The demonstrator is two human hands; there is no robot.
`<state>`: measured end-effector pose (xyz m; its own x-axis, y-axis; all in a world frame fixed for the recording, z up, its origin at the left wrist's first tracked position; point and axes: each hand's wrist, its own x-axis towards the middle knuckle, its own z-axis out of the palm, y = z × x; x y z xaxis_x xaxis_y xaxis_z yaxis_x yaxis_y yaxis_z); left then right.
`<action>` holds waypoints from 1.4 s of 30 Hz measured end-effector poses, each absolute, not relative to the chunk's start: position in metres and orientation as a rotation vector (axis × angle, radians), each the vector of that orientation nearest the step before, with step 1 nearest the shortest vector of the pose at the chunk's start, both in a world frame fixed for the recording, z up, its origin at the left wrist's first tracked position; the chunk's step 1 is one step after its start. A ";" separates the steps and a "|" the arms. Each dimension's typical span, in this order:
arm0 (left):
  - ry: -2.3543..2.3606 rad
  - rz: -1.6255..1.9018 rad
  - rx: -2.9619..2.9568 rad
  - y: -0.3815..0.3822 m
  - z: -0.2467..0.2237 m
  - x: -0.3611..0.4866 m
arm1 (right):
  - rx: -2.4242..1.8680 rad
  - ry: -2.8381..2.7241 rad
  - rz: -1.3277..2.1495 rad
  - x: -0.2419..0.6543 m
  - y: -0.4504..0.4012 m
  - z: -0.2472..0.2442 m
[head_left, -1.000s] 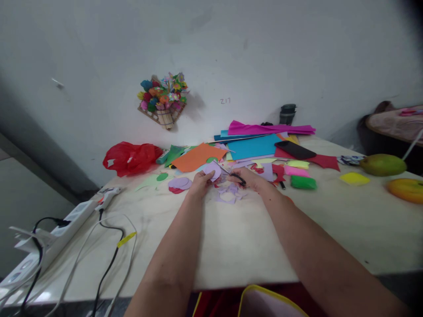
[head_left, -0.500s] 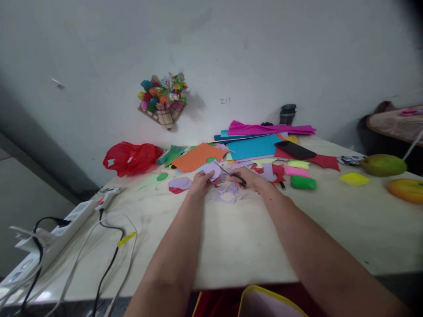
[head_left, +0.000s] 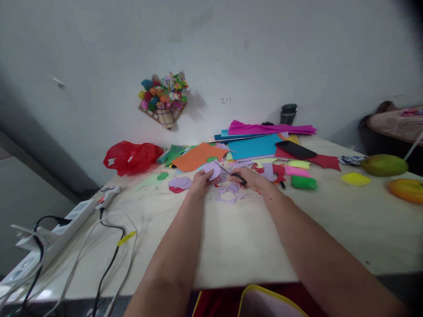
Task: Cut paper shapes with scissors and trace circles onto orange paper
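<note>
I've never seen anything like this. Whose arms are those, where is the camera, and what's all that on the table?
There is no machine here: these are a person's own bare arms, seen by a camera worn on the head, looking forward and down. The left hand holds a rounded lilac piece. The right hand holds scissors, their blades pointing toward that piece. Lilac scraps lie on the table just below. Around them are an orange sheet, a blue sheet, a red bag and, rightward, a green fruit. At far left is a power strip.
</note>
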<state>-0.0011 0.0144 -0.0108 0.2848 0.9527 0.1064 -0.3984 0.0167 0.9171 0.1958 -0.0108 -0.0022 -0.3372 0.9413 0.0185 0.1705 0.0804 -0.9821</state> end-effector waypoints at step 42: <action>0.663 1.177 1.077 0.016 -0.014 0.001 | -1.225 -1.644 1.327 0.193 -0.021 0.007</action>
